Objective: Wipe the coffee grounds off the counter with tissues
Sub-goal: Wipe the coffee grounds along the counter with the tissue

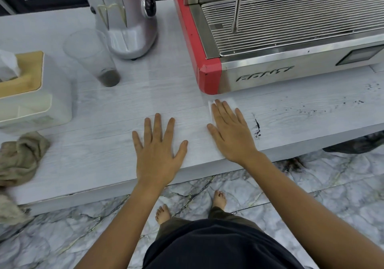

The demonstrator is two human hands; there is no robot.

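Left hand (159,146) flat on surface (99,150), fingers spread, holding nothing; right hand (230,131) flat, fingers straight and close, pressing tissue (211,110) onto surface just before espresso machine (291,40); grounds (257,127) streaked just right of right hand, more specks farther right; tissue box (31,94) far left.
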